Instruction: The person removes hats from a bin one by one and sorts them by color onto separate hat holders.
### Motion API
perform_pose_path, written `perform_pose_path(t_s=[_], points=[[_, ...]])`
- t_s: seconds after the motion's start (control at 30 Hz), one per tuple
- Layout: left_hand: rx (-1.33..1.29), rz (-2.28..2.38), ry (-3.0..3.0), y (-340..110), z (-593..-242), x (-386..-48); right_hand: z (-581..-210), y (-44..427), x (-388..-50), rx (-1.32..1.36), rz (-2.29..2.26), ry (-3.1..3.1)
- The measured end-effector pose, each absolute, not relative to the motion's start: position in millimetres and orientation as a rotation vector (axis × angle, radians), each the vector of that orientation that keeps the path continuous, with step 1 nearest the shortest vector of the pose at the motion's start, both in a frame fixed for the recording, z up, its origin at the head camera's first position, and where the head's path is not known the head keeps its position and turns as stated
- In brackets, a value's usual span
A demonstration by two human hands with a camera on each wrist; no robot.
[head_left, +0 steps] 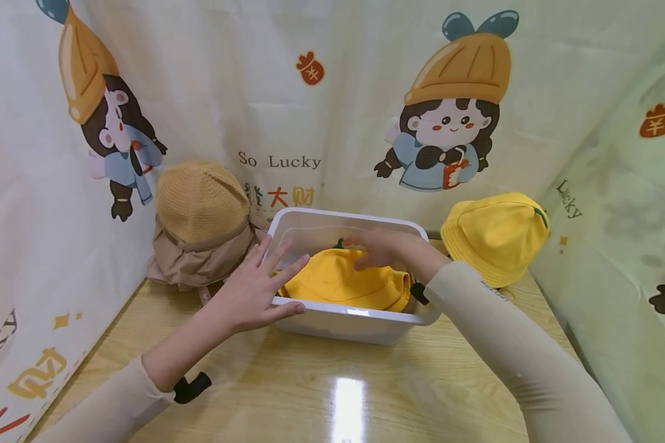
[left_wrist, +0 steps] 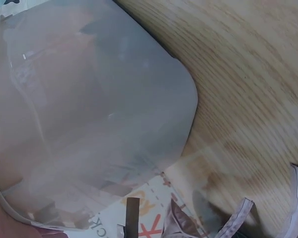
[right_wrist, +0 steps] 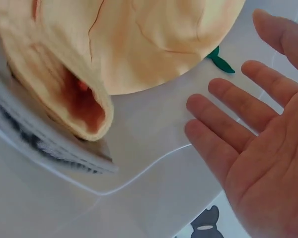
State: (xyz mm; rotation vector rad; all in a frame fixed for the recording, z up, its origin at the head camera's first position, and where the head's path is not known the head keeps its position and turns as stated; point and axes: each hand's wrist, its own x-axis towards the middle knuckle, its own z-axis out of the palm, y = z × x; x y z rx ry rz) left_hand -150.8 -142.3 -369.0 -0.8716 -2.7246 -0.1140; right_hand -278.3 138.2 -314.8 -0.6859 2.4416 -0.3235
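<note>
1. Spreading its fingers wide, the left hand (head_left: 255, 290) is lying across the left side of the white tub (head_left: 343, 326), its thumb reaching along the front rim; it seems to be resting there, perhaps steadying the tub, though how firmly it is pressing I cannot tell.
2. Hovering over the tub, the right hand (head_left: 388, 246) is holding nothing; in its wrist view the palm is showing and the fingers are extending, slightly parted, beside the hat and clear of it.
3. Filling much of the tub, the yellow hat (head_left: 343, 280) is lying inside with its brim toward the front and its green sprig (head_left: 340, 243) pointing toward the back wall; the tub's sides are probably keeping it contained.
4. Standing outside, to the right of the tub, another yellow hat (head_left: 493, 237) is sitting crown up near the curtain; left of the tub, a straw hat (head_left: 199, 197) is resting above brown fabric (head_left: 205, 255), which is likely propping it up.
5. Supporting everything, the wooden table (head_left: 255, 381) is showing pale grain, and a bright reflection (head_left: 348, 409) is shining near its front.
6. Enclosing the workspace, a cream curtain (head_left: 199, 61) is hanging behind and on both sides, displaying cartoon figures (head_left: 449, 123) in orange caps, red pouches (head_left: 310, 67) and the words "So Lucky".
</note>
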Motion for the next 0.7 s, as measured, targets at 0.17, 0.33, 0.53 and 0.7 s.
perform_pose_path(t_s=[0.17,0.33,0.53,0.7], points=[[-0.874,-0.137,-2.737,-142,-371,-151,-316,139,-280,-0.676,-0.214,2.419],[-0.868,-0.136,-2.736,-145,-372,-152,-317,136,-280,-0.614,-0.149,2.396],[-0.867,-0.147,-2.754,-146,-374,-151,-315,127,-277,-0.581,-0.108,2.397],[-0.884,-0.152,-2.733,-145,-372,-151,-317,112,-283,-0.781,0.050,2.386]])
